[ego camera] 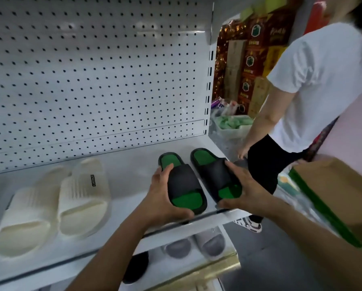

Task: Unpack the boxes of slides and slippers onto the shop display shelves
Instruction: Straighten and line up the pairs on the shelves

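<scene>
Two black slides with green insoles lie side by side near the right end of the white shelf (129, 164), toes toward me. My left hand (163, 198) grips the left black slide (183, 183) at its toe and outer side. My right hand (245, 190) holds the right black slide (214, 173) along its outer edge and toe. Both slides rest on the shelf surface. A pair of cream slides (56, 204) sits further left on the same shelf.
A white pegboard (92, 70) backs the shelf. On the shelf below lie grey slides (194, 245) and a black one (137, 267). A person in a white shirt (323, 80) stands close at the right. A cardboard box (342, 198) with green tape is at the right.
</scene>
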{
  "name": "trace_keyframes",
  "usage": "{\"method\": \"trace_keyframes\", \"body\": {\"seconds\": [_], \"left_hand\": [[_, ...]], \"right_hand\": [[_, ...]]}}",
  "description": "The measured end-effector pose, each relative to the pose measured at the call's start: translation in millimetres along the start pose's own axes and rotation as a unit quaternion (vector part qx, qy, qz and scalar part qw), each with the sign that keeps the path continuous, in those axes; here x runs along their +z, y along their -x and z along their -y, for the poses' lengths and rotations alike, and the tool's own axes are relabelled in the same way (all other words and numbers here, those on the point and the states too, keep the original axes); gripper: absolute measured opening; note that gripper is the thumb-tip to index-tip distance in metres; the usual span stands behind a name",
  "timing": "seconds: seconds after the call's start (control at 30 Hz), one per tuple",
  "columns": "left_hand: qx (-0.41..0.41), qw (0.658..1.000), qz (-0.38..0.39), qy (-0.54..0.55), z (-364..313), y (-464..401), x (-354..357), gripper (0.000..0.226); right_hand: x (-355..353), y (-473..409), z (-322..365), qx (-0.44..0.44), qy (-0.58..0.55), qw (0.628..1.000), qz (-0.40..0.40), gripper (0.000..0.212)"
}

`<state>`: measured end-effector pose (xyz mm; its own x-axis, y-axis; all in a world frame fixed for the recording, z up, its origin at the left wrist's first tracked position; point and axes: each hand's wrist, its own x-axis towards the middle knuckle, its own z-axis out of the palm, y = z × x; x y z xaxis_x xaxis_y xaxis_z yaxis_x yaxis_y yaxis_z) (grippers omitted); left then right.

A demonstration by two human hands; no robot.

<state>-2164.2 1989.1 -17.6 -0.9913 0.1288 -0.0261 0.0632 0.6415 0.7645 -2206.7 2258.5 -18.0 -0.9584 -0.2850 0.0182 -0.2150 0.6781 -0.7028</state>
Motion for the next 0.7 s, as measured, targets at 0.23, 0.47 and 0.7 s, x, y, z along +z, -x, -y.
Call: {"method": "trace_keyframes", "body": {"seconds": [0.23,0.47,0.7], "left_hand": [[-0.002,1.0,-0.008,-0.011,-7,-8,5,0.136],[0.004,1.0,0.011,-0.012,-20,-26,12,0.135],[0.002,1.0,0.019,-0.02,-17,-28,12,0.135]], "right_hand": [[1,-16,-10,-0.011,0.012,1.0,-0.013,0.121],[-4,-25,-15,-0.029,-0.022,0.999,0.0,0.117],[-18,-21,-18,-0.019,-0.033,0.996,0.083,0.127]]}}
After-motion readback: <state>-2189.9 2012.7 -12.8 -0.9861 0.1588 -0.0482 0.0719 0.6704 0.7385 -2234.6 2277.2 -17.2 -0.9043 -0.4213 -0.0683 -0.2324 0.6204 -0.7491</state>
